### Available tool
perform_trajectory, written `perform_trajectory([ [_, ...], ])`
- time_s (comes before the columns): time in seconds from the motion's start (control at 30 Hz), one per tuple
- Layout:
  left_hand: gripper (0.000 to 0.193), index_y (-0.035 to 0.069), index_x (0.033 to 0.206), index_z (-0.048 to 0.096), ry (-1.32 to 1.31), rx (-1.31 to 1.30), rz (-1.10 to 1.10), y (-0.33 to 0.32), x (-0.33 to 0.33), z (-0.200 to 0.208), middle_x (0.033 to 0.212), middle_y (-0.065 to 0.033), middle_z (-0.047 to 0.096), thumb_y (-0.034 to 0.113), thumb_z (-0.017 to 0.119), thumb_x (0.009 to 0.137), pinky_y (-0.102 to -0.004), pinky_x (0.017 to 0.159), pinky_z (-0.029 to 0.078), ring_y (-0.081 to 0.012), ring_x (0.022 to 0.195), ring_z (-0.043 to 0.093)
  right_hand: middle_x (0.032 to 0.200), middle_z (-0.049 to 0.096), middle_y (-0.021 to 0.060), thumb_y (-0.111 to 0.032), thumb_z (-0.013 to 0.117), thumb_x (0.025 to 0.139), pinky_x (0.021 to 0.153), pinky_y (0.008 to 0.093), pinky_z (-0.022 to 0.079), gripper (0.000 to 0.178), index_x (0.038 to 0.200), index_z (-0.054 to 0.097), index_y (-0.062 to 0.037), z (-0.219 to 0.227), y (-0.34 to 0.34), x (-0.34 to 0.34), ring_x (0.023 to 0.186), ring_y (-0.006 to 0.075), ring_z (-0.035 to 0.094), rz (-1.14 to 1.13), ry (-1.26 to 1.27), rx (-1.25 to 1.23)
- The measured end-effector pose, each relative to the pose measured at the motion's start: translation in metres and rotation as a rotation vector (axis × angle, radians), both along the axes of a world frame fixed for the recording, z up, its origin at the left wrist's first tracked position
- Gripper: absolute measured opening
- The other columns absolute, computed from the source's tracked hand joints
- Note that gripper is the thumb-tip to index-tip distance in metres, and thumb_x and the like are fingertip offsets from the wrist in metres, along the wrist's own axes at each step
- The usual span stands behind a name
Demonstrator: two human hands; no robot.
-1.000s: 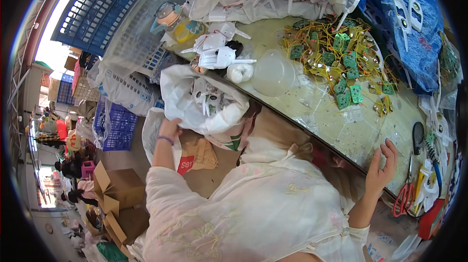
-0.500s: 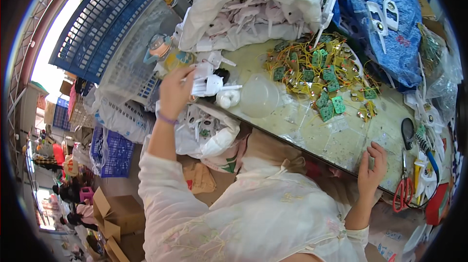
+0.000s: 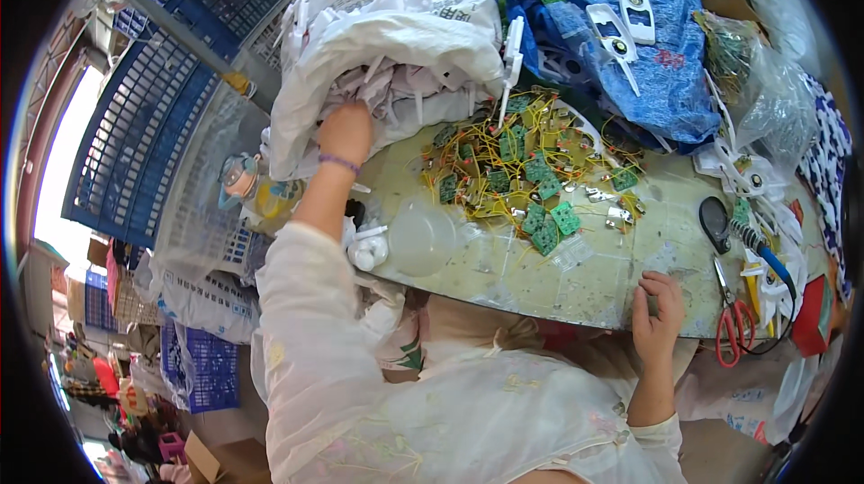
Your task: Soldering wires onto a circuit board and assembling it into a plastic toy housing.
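Note:
My left hand reaches to the mouth of a white woven sack full of white plastic casings. Its fingers are hidden among those casings, so their grip does not show. My right hand rests at the near edge of the worktable, holding nothing, with fingers loosely bent and apart. Between the two hands lies a heap of green circuit boards with yellow wires. A translucent round lid or dish and a small white roll-like piece lie below my left forearm.
Right of my right hand are red-handled scissors, a black oval-ended tool and a blue-handled soldering iron. White casings rest on a blue plastic bag at the back. A jug-like bottle and blue crates stand left.
My left hand has moved from the white pieces at the table's left end to the sack's mouth. The view has shifted; my right hand stays by the table edge.

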State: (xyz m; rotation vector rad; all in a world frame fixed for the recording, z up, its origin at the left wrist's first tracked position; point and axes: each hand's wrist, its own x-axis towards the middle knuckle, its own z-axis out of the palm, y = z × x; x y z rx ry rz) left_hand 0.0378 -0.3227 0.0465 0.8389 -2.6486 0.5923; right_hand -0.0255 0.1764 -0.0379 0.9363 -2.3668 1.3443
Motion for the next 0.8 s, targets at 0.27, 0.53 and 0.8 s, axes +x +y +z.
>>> perform_trajectory([
  [0.27,0.028,-0.001,0.103,0.066,0.496,1.162,-0.172,0.094,0.085,0.057,0.071,-0.0042,0.062,0.023,0.056,0.093,-0.0242,0.056,0.046,-0.0113,0.059,0.057,0.095,0.063,0.0158,0.0,0.066,0.076,0.075,0.0371,0.048,0.013,0.088,0.061,-0.0005,0.005,-0.004,0.0,0.086,0.0324,0.061,0.005,0.024,0.025],
  [0.53,0.023,0.0,0.101,0.066,-0.296,1.914,-0.284,0.168,0.047,-0.01,0.071,-0.0011,0.06,0.02,0.058,0.093,-0.0231,0.057,0.048,-0.0081,0.062,0.057,0.106,0.063,0.0143,-0.014,0.073,0.072,0.08,0.0396,0.049,0.033,0.1,0.062,-0.003,0.031,-0.018,0.01,0.095,0.0334,0.06,0.311,-0.025,0.025],
  [0.8,0.025,0.007,0.096,0.07,-0.227,0.73,-0.87,0.195,-0.032,0.015,0.094,-0.0118,0.064,0.027,0.068,0.081,-0.0389,0.079,0.048,-0.0311,0.091,0.06,0.109,0.063,0.0121,-0.028,0.076,0.073,0.083,0.0395,0.048,0.042,0.106,0.063,-0.0057,0.023,-0.009,0.013,0.098,0.0313,0.06,0.459,-0.014,0.148],
])
